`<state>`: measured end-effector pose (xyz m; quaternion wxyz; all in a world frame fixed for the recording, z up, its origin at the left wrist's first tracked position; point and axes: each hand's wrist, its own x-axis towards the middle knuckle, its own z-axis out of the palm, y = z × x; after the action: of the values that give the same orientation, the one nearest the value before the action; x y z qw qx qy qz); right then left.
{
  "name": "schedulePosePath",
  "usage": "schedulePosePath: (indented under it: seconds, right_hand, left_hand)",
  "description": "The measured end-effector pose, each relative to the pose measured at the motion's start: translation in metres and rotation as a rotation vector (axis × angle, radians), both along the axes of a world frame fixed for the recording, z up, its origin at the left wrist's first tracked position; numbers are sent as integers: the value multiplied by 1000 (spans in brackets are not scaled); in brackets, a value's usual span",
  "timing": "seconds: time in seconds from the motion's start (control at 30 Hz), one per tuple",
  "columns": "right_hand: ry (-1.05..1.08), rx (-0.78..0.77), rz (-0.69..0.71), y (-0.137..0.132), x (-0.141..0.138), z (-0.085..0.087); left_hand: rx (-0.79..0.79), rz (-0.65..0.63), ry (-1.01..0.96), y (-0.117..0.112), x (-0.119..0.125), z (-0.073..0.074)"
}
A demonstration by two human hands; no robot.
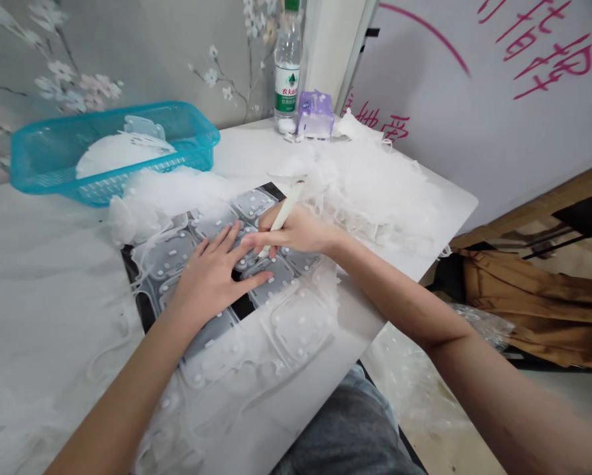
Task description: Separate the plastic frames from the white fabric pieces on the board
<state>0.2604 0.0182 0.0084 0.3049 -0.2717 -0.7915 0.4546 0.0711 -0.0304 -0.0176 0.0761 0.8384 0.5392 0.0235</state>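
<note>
Counter (pixel 353 320) is carrying a translucent moulded sheet (pixel 300 323), centre to lower centre of frame, partly overlying a black board (pixel 244 305), which is probably giving the clear outlines contrast. Left hand (pixel 211 274) is lying flat, fingers splayed, seemingly steadying the sheet. Right hand (pixel 296 227), centre, is gripping a slanting pale pen-like tool (pixel 285 211) low down, likely for control. Both hands are covering the sheet's middle; I'm not making out whether the tip's touching.
</note>
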Motion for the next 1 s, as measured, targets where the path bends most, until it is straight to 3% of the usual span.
schedulePosePath:
  seconds: [0.23,0.5,1.0]
  right_hand:
    - [17,-50,12,-2,-4,-3]
    - [-116,238,90,0,-2,-1]
    - [-67,108,48,0,2,2]
  left_hand:
    - [21,-18,29,0,-1,-4]
    - [64,-34,27,-2,0,-4]
    - [58,-35,40,0,-2,-8]
